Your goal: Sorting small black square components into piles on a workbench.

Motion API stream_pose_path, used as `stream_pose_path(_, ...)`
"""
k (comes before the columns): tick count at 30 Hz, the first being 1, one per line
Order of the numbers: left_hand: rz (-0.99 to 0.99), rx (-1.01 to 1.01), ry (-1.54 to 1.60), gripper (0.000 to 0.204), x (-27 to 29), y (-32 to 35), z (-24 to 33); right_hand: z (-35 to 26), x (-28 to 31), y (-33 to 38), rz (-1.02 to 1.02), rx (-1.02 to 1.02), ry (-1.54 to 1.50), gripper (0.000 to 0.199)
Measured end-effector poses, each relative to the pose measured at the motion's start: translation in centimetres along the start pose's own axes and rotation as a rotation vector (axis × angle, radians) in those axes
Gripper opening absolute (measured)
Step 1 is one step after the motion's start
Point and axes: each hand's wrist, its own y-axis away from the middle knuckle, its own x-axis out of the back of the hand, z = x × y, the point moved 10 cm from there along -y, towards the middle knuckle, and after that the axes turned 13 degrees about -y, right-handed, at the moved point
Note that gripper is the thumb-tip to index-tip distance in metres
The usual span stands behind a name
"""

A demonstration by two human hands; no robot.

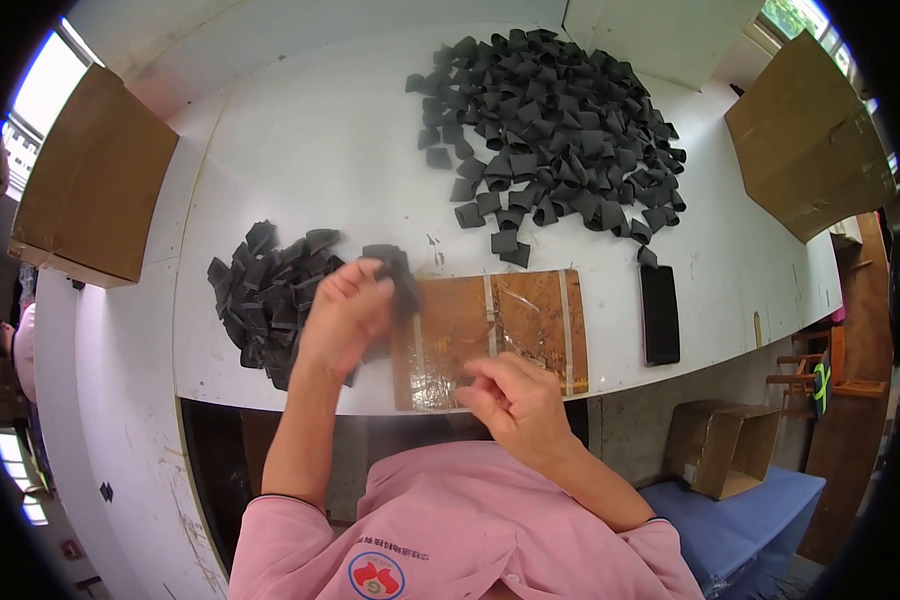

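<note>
Black pieces (570,120), brown pale-striped board (452,325)

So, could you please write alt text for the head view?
At a white table, a person's left hand appears to pinch a dark piece near a brown board, the right hand over the board; a small dark heap lies left, a larger heap beyond, a black phone right.

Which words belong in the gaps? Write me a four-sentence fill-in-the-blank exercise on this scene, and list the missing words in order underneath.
1. The larger pile of dark pieces lies on a table whose top is coloured ____.
2. The hand nearer the smaller pile of dark pieces is the person's ____ one.
3. The black phone-like device lies to the ____ of the brown board.
4. The small cardboard box at the picture's lower right stands on something coloured ____.

Missing words: white; left; right; blue.
</note>
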Motion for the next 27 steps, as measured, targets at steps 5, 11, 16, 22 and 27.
stream_pose_path(5, -0.114, 0.063, 0.069, 0.016, -5.9, 4.8, -2.3, -1.4, 0.6, 0.0, 0.191, 0.143, 0.096, 0.013)
stream_pose_path(11, 0.21, -0.155, -0.016, 0.017, -5.8, 6.6, -1.2, -2.8, 1.4, 1.3, 0.273, 0.393, 0.434, 0.012)
stream_pose_path(16, 0.116, -0.138, -0.277, 0.01, -6.8, 6.5, -1.1, -3.6, 0.4, 2.3, 0.221, 0.5, 0.647, 0.014)
stream_pose_path(22, 0.109, -0.108, -0.385, 0.008, -7.0, 6.4, -1.9, -2.4, 1.7, 1.6, 0.149, 0.299, 0.291, 0.021)
stream_pose_path(27, 0.029, -0.153, -0.293, 0.002, -9.2, 7.2, -1.7, -2.1, 2.5, 1.6, 0.218, 0.373, 0.191, 0.019)
